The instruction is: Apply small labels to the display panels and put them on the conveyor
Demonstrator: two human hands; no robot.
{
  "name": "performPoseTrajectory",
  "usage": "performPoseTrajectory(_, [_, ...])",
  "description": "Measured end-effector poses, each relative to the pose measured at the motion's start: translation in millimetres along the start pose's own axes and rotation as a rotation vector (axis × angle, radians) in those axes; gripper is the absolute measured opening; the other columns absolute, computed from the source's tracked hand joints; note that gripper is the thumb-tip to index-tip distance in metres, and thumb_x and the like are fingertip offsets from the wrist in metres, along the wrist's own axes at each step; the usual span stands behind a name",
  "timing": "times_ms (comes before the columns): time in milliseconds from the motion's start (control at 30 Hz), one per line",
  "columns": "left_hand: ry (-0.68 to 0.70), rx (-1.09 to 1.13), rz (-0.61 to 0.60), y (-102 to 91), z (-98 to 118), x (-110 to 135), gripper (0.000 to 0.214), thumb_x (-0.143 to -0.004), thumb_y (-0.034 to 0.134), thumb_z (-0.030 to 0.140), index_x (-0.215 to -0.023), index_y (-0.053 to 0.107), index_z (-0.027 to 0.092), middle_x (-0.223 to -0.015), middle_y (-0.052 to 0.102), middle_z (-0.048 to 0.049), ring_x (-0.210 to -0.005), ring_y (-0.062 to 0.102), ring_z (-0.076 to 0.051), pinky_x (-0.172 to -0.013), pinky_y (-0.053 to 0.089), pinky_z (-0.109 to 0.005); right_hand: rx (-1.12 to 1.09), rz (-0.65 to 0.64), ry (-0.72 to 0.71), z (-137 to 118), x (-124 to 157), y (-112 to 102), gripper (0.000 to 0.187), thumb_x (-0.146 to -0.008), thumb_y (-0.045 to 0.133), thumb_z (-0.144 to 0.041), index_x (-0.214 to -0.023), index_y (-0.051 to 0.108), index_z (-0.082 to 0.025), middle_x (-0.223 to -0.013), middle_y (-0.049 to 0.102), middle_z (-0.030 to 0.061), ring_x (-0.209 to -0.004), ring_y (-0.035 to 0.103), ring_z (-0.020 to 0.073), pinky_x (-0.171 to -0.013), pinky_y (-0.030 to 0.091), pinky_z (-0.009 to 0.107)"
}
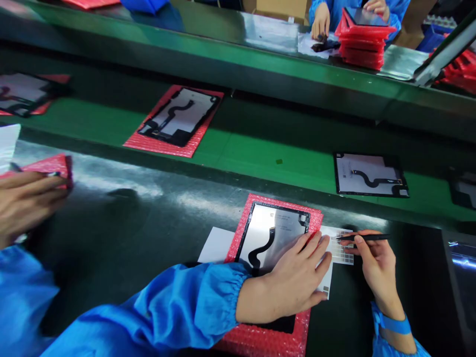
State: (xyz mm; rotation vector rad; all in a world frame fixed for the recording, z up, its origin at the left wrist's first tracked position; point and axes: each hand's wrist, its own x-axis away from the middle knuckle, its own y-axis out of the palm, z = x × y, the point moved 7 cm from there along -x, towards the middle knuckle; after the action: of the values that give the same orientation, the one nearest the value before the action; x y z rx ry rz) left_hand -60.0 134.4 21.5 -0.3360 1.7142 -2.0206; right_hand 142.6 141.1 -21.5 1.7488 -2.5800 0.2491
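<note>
A tablet display panel lies face down on a red bubble-wrap pouch in front of me. A black ribbon cable curves over its silvery back. My left hand rests across the panel's right part, fingers stretched out and palm down. Its fingertips and thumb reach white sheets beside the panel. Black tweezers are pinched in my right hand, their tip pointing left over a white sticker sheet with a grid of small squares. My left hand partly hides the panel and sheets.
Another person's hand works at far left. Beyond the bench runs a green conveyor bearing several panels, one on a red pouch. Across it, a co-worker's hands are near stacked red pouches. A dark screen-like object stands right.
</note>
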Motion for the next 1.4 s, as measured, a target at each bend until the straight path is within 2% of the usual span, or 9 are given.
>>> performPoseTrajectory(100, [0.037, 0.004, 0.027, -24.1, 6, 17, 0.067, -0.102, 0.055, 0.061, -0.137, 0.063, 0.005, -0.147, 0.061, -0.0244, -0.138, 0.055, -0.041, -0.119, 0.032, -0.050, -0.072, 0.057, 0.005, -4, 4, 1, 0.035, -0.088, 0.088, -0.044, -0.104, 0.067, -0.020, -0.089, 0.080, 0.0082, -0.072, 0.080, 0.0247, -0.068, 0.069, 0.035])
performPoseTrajectory(233, [0.038, 0.090, -0.050, -41.2, 7, 55, 0.065, -0.103, 0.051, 0.067, -0.121, 0.070, 0.008, -0.096, 0.077, -0.0112, -0.091, 0.073, -0.027, -0.108, 0.044, -0.043, -0.154, 0.096, 0.050, -10, 21, 32, 0.035, -0.088, 0.088, -0.042, -0.106, 0.068, -0.020, -0.084, 0.081, 0.0069, -0.071, 0.081, 0.0248, -0.069, 0.069, 0.034])
performPoseTrajectory(467, [-0.151, -0.071, -0.239, -17.2, -29, 99, 0.101, -0.093, 0.062, 0.071, -0.155, 0.043, -0.006, -0.096, 0.080, -0.0242, -0.079, 0.078, -0.034, -0.115, 0.037, -0.057, -0.147, -0.027, 0.119, -29, 61, 143, 0.036, -0.089, 0.086, -0.047, -0.102, 0.068, -0.019, -0.091, 0.083, 0.0126, -0.076, 0.082, 0.0277, -0.070, 0.070, 0.034])
performPoseTrajectory(633, [-0.115, -0.025, -0.154, -14.5, -40, 101, 0.085, -0.096, 0.062, 0.063, -0.147, 0.054, -0.004, -0.104, 0.080, -0.0245, -0.084, 0.078, -0.035, -0.120, 0.031, -0.061, -0.053, -0.042, 0.155, -23, 63, 183, 0.043, -0.087, 0.085, -0.054, -0.102, 0.069, -0.017, -0.091, 0.083, 0.0146, -0.079, 0.082, 0.0305, -0.066, 0.070, 0.035])
performPoseTrajectory(767, [-0.112, 0.053, -0.151, -13.9, -43, 102, 0.071, -0.096, 0.065, 0.060, -0.132, 0.066, -0.001, -0.087, 0.080, -0.0170, -0.072, 0.075, -0.031, -0.119, 0.033, -0.062, 0.032, -0.035, 0.199, -17, 62, 191, 0.048, -0.086, 0.084, -0.057, -0.103, 0.072, -0.014, -0.095, 0.082, 0.0172, -0.084, 0.082, 0.0334, -0.064, 0.071, 0.036])
performPoseTrajectory(867, [-0.111, 0.071, -0.118, -14.4, -43, 102, 0.064, -0.095, 0.068, 0.058, -0.124, 0.071, 0.001, -0.088, 0.080, -0.0168, -0.079, 0.075, -0.032, -0.121, 0.031, -0.063, 0.049, -0.030, 0.221, -19, 63, 192, 0.049, -0.086, 0.085, -0.057, -0.107, 0.073, -0.014, -0.100, 0.082, 0.0173, -0.089, 0.082, 0.0345, -0.064, 0.072, 0.037])
performPoseTrajectory(967, [-0.126, 0.071, -0.077, -15.4, -44, 100, 0.059, -0.094, 0.069, 0.056, -0.122, 0.073, 0.004, -0.089, 0.081, -0.0157, -0.087, 0.075, -0.033, -0.122, 0.030, -0.062, 0.055, -0.028, 0.226, -22, 65, 192, 0.049, -0.086, 0.086, -0.056, -0.108, 0.073, -0.014, -0.102, 0.082, 0.0175, -0.088, 0.082, 0.0341, -0.062, 0.071, 0.036])
performPoseTrajectory(1200, [-0.118, 0.117, -0.124, -13.1, -46, 96, 0.043, -0.089, 0.076, 0.045, -0.106, 0.076, 0.006, -0.075, 0.079, -0.0102, -0.062, 0.071, -0.027, -0.116, 0.038, -0.061, 0.064, -0.036, 0.229, -23, 64, 192, 0.047, -0.087, 0.086, -0.054, -0.109, 0.074, -0.015, -0.105, 0.082, 0.0176, -0.088, 0.082, 0.0329, -0.064, 0.071, 0.034])
performPoseTrajectory(1400, [-0.118, 0.111, -0.124, -13.5, -48, 95, 0.036, -0.088, 0.074, 0.036, -0.108, 0.074, 0.006, -0.076, 0.080, -0.0114, -0.061, 0.070, -0.027, -0.113, 0.039, -0.061, 0.079, -0.037, 0.232, -20, 64, 192, 0.044, -0.088, 0.084, -0.054, -0.106, 0.074, -0.016, -0.109, 0.082, 0.0170, -0.088, 0.082, 0.0310, -0.064, 0.071, 0.031])
